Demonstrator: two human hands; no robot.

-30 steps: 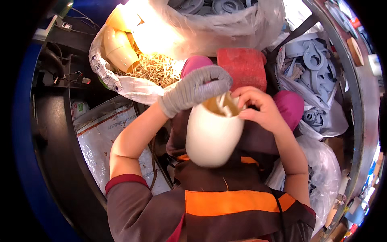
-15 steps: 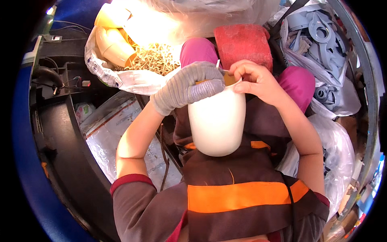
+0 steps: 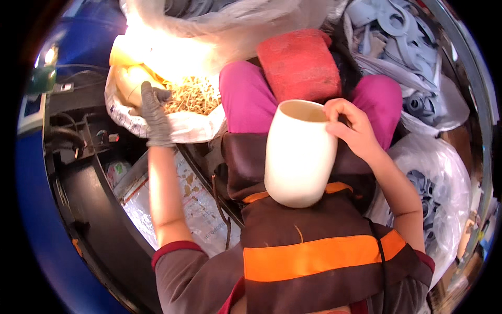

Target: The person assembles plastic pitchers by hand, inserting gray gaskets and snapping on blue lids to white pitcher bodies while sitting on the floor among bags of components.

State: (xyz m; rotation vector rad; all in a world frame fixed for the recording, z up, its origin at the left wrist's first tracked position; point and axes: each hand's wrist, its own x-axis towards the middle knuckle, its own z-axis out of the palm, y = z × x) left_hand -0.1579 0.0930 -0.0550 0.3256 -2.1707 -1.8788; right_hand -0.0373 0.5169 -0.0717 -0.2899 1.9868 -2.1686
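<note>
A cream, rounded hollow plastic vessel (image 3: 300, 157) rests on my lap, its open mouth facing up and away from me. My bare right hand (image 3: 351, 124) grips the right side of its rim between thumb and fingers. Stretched out to the far left, my left hand (image 3: 156, 116) wears a grey glove. It is open over the edge of a white bag (image 3: 183, 132), its fingers extended and thumb apart, with nothing visible in it. The bag holds thin curly cream trimmings (image 3: 196, 97) and larger curved cream pieces (image 3: 129, 82), which are close to the gloved fingers.
A worn red padded block (image 3: 300, 65) stands just beyond the vessel. Bags of grey plastic parts (image 3: 397, 42) lie at the far right, and another clear bag (image 3: 439, 178) sits nearer. Black machine framing (image 3: 94, 209) runs along the left. Strong light glares over the trimmings bag.
My left hand has let go of the vessel's rim and moved left to the bag of trimmings. The right hand still holds the vessel, which now leans slightly right with its mouth showing.
</note>
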